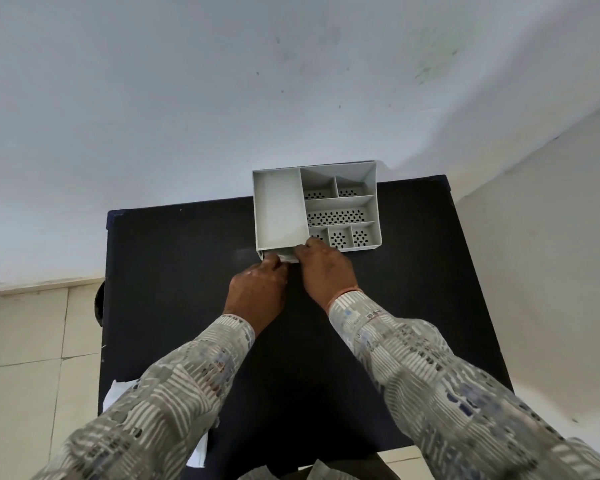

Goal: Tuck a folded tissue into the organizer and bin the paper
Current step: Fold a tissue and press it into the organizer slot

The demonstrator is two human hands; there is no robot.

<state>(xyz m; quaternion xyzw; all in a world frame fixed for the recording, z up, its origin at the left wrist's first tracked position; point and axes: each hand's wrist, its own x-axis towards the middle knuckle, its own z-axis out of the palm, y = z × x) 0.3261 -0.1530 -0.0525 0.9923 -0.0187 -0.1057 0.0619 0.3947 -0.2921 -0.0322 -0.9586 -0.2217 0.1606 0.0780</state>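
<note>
Nearest you, behind your left forearm, white paper [113, 396] lies at the near left edge of the black tabletop [173, 271], partly hidden by the sleeve and overhanging the edge; that looks like the sheet still to be binned, and no bin is in view.

Further out, your left hand [257, 285] and right hand [326, 268] are close together, both pinched on a small folded tissue [287, 255] held just at the near wall of the grey organizer [317, 206]. The right fingertips touch the organizer's near rim; the left hand grips the tissue's left end. The tissue sits low against the front of the wide left compartment, and you cannot tell from here whether it is going into a slot there or resting against the wall outside.

The risks, as a judgement: the organizer is light and unbraced, so pushing forward may slide it away from you rather than seat the tissue. Squeezing hard could unfold or crumple the tissue. Your left sleeve could also sweep the paper off the edge.
</note>
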